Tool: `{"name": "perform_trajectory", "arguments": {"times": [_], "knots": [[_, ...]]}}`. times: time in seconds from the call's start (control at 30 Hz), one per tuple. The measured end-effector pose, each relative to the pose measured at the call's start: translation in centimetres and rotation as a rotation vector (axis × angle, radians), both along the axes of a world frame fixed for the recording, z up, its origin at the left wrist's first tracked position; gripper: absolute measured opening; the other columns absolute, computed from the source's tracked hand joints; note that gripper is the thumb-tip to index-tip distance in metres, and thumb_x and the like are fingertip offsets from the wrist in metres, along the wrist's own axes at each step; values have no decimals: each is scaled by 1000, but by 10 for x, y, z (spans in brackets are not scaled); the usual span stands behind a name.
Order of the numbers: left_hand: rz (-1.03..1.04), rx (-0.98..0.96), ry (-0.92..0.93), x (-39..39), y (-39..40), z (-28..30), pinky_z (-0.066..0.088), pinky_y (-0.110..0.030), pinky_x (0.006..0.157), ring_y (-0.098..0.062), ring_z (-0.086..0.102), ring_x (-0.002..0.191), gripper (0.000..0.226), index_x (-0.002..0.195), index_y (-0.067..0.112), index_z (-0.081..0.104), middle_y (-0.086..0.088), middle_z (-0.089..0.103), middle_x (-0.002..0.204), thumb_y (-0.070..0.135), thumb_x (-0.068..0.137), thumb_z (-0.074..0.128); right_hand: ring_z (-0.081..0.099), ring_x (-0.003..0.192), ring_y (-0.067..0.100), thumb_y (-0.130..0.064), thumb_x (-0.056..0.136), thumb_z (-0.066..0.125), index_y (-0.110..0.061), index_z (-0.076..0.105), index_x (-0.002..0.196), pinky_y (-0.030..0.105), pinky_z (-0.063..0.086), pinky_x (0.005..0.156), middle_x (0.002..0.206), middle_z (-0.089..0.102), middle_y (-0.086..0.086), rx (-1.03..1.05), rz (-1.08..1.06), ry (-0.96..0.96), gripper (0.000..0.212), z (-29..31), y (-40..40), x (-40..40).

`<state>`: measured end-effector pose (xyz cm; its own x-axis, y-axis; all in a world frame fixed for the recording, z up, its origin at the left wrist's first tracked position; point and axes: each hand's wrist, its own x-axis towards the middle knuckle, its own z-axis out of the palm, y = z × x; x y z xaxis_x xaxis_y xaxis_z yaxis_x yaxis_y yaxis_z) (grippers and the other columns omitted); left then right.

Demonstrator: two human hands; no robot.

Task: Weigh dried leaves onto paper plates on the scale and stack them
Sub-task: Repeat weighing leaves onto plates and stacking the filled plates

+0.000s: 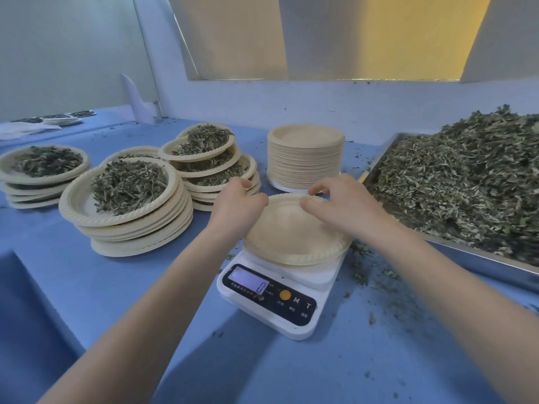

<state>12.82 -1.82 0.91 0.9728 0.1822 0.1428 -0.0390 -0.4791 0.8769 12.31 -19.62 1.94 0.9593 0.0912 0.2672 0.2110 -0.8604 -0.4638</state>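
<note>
An empty paper plate (291, 237) lies on the white digital scale (277, 298), whose display reads 0. My left hand (237, 207) grips the plate's far left rim. My right hand (341, 204) pinches the far right rim with thumb and fingers. A tall pile of empty paper plates (304, 157) stands just behind the scale. Dried leaves (466, 182) fill a metal tray (478, 258) on the right. Stacks of filled plates (128, 202) stand on the left.
Two more filled stacks, one at the far left (43, 173) and one leaning (213, 164), stand on the blue table (87, 287). Leaf crumbs lie scattered right of the scale. More plates (61, 119) sit far back left by the wall.
</note>
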Motion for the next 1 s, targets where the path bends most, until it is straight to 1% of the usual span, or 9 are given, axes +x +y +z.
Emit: {"name": "perform_trajectory", "arguments": {"times": [0.13, 0.33, 0.5, 0.67, 0.73, 0.83, 0.9, 0.93, 1.0], "knots": [[-44, 56, -80, -4, -9, 7, 36, -28, 78, -11, 47, 101, 41, 125, 20, 51, 4, 52, 121, 19, 84, 57, 52, 113, 21, -43, 84, 55, -27, 61, 115, 41, 43, 97, 127, 49, 5, -7, 17, -2, 36, 0, -2, 0], [-145, 126, -136, -12, -36, 18, 39, -25, 85, -11, 53, 106, 31, 115, 23, 57, 7, 57, 115, 17, 84, 56, 53, 108, 18, -46, 83, 57, -29, 61, 112, 39, 44, 93, 120, 54, 1, -20, 45, -4, 34, 2, -12, 0], [-325, 251, -172, -7, -91, 24, 40, -23, 90, -17, 56, 111, 34, 111, 17, 60, 0, 62, 119, 4, 81, 51, 58, 97, 22, -35, 81, 58, -21, 64, 106, 30, 44, 77, 106, 62, 5, -67, 46, -16, 29, 16, -40, -5], [-498, 436, -141, 14, -171, 34, 41, -29, 80, -23, 54, 107, 32, 111, 13, 53, -6, 60, 113, 2, 80, 49, 60, 88, 30, -26, 81, 57, -9, 59, 95, 32, 46, 68, 95, 62, 12, -182, -120, 27, 22, 23, -108, -8], [-610, 529, -95, 23, -202, 35, 47, -35, 77, -22, 55, 97, 34, 117, 13, 48, -7, 57, 110, 6, 84, 52, 59, 87, 24, -30, 81, 61, -11, 59, 113, 34, 50, 73, 105, 64, 10, -195, -177, 74, 37, 21, -141, -8], [-681, 724, -55, 41, -240, 32, 38, -27, 51, -16, 50, 72, 49, 132, 9, 37, -12, 51, 111, 10, 87, 55, 55, 90, 19, -40, 79, 68, -16, 46, 135, 30, 44, 67, 115, 57, 7, -185, -288, 119, 65, 18, -187, -8], [-685, 769, 59, 58, -257, 27, 40, -29, 53, -26, 57, 86, 71, 144, 10, 22, -21, 47, 126, 9, 85, 60, 56, 94, 24, -46, 75, 72, -15, 41, 137, 30, 44, 65, 118, 54, 9, -196, -375, 192, 76, 15, -212, -3], [-688, 770, 142, 66, -263, 23, 45, -33, 63, -34, 55, 106, 86, 150, 13, 9, -26, 36, 139, 10, 83, 64, 56, 99, 27, -51, 72, 73, -14, 38, 137, 31, 46, 69, 122, 51, 12, -225, -420, 260, 82, 13, -222, 1], [-681, 766, 283, 81, -270, 17, 40, -43, 94, -41, 26, 136, 113, 150, 23, -12, -28, 4, 153, 17, 78, 75, 55, 103, 29, -59, 66, 74, -11, 38, 134, 31, 45, 71, 124, 47, 15, -288, -478, 427, 91, 7, -236, 9]]}}
